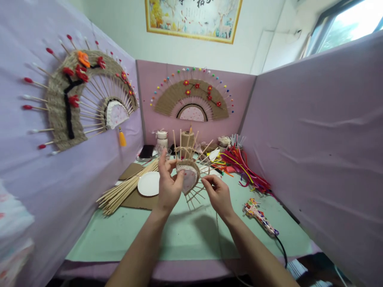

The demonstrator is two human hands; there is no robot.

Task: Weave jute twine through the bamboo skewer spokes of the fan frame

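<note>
My left hand (168,184) grips a small fan frame (188,173) held up above the green table: a half-round pink-and-white paper centre with thin wooden sticks fanning out and a few rows of jute twine woven near the top. My right hand (218,192) is beside it on the right, fingers pinched on the twine (217,223), which trails down toward the table edge. Both hands are closed.
A bundle of wooden skewers (127,188), a white paper plate (149,183) and brown cardboard (139,199) lie left. Coloured pipe cleaners (248,169) and a patterned glue gun (260,215) lie right. A twine spool (188,140) and jars stand behind. Finished fans hang on purple partition walls.
</note>
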